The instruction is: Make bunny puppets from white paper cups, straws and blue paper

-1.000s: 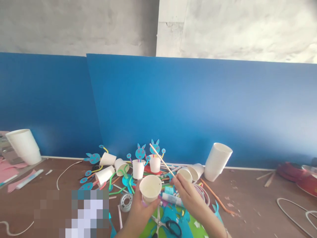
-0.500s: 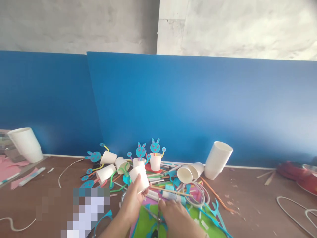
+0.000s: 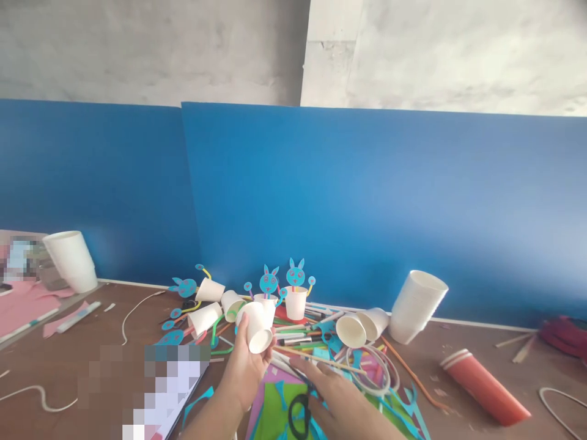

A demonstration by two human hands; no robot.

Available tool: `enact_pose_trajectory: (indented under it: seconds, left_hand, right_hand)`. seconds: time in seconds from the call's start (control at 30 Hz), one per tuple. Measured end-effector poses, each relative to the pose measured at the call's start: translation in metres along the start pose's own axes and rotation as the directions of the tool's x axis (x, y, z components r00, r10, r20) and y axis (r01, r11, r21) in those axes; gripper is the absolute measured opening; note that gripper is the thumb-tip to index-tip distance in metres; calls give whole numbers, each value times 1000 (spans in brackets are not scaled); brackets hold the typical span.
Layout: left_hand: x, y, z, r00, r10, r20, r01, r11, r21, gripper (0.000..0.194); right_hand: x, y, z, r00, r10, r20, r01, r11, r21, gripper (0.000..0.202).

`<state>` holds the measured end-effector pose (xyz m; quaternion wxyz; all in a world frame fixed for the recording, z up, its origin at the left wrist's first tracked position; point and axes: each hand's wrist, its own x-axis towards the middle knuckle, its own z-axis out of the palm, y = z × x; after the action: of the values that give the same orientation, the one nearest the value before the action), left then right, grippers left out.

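Blue panel point(image 3: 367, 201) spans the back, grey wall point(image 3: 151, 49) above it. Brown table point(image 3: 468, 336) in front. Green sheet point(image 3: 270, 415) at the near edge, blue paper scraps on top.

Left hand point(image 3: 243, 373) raised over the near middle of the table, thumb and fingers clamped around a white paper cup point(image 3: 252, 319). Right hand point(image 3: 328, 388) low over the green sheet, palm down, fingers forward and to the left; whether they grip anything, cannot tell.

White cup stack point(image 3: 416, 308) leans right, well apart from the hands. Red cylinder point(image 3: 488, 390) lies on its side, pale rims at its upper left end.

Held cup: in front of the rabbit-faced cups, well tilted. Base faces the viewer, down and slightly right; wider end up, left and away toward the panel. Long axis runs from upper left, far, to lower right, near.

Behind it, two upright cups with blue rabbit faces point(image 3: 296, 277); the left one is partly covered by the held cup.

Black-handled scissors point(image 3: 293, 421) just beside the right hand: one loop shows toward the viewer, blades mostly hidden, so their axis is unclear.
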<state>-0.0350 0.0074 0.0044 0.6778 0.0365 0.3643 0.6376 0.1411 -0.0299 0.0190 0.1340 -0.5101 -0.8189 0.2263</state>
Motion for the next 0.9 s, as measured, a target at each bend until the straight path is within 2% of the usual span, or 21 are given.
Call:
enact_pose_trajectory:
  seconds: [0.07, 0.17, 0.27, 0.33, 0.53, 0.8, 0.9]
  left_hand:
    - [-2, -3, 1, 999, 6, -38, -6, 1000, -6, 33]
    - [-5, -8, 3, 998, -31, -58, 29, 999, -38, 33]
    - [-5, -12, 5, 991, -95, -98, 90, 995, -50, 36]
    - [-4, -13, 7, 988, -95, -124, 91, 995, -42, 35]
    - [0, -14, 8, 980, -86, -182, 81, 996, -34, 31]
    - [12, -21, -1, 972, -100, -212, 91, 994, -54, 35]
    - [14, -21, -1, 968, -118, -223, 107, 992, -62, 38]
  right_hand:
    - [5, -3, 6, 998, -57, -39, 56, 998, -26, 63]
    - [13, -3, 28, 994, -73, -82, 59, 986, -158, 64]
    - [18, 3, 48, 976, -139, -169, 90, 959, -269, 68]
    - [18, 7, 54, 961, -185, -205, 111, 939, -326, 72]
    - [17, 10, 54, 932, -267, -244, 142, 890, -433, 70]
    - [19, 12, 57, 916, -302, -265, 159, 878, -452, 71]
    - [19, 11, 58, 924, -284, -256, 149, 884, -443, 71]
